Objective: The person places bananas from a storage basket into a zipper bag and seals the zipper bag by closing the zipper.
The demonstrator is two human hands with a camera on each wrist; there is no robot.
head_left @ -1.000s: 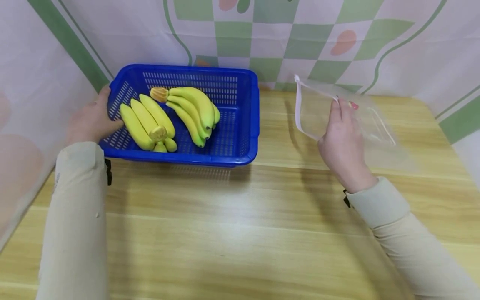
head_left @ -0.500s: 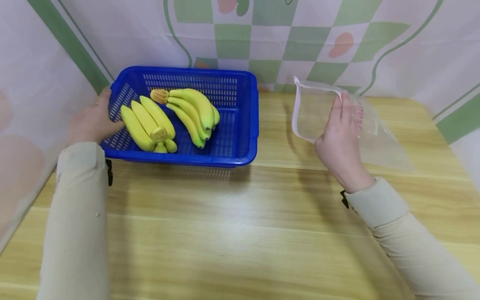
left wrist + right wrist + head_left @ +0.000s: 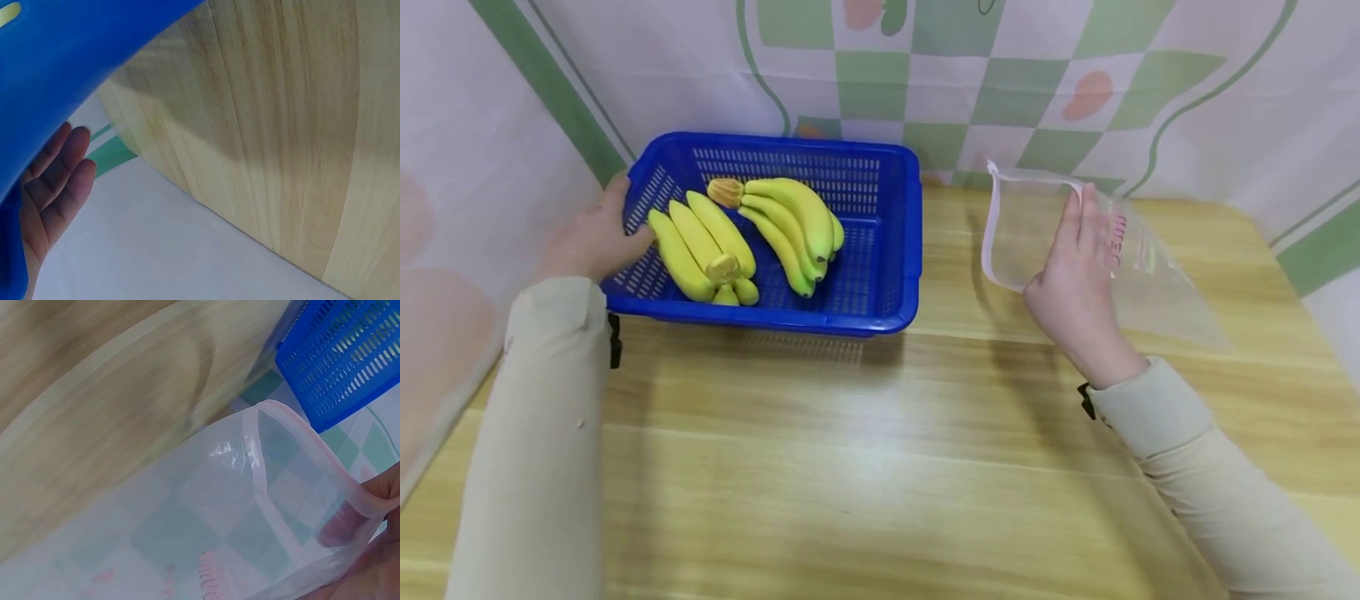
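A blue plastic basket (image 3: 891, 242) with slotted walls holds two bunches of bananas. The left bunch (image 3: 688, 250) has its stem toward the front; the right bunch (image 3: 793, 225) has its stem to the left. My left hand (image 3: 587, 237) grips the basket's left side, thumb over the rim and fingers along the outside, as the left wrist view shows. On the right, my right hand (image 3: 1075, 283) pinches the upper edge of a clear zip bag (image 3: 1157, 283) with pink lettering. The bag's pale pink zip edge (image 3: 312, 437) gapes open toward the basket.
A wooden table (image 3: 850, 467) lies under everything. Behind it hangs a green-and-white checked cloth (image 3: 947, 92), and a pale cloth (image 3: 452, 167) rises close on the left of the basket.
The bag has turned slightly in my right hand, so its lettering shows more plainly, and its mouth sits slightly lower and farther left. My left hand stays at the basket.
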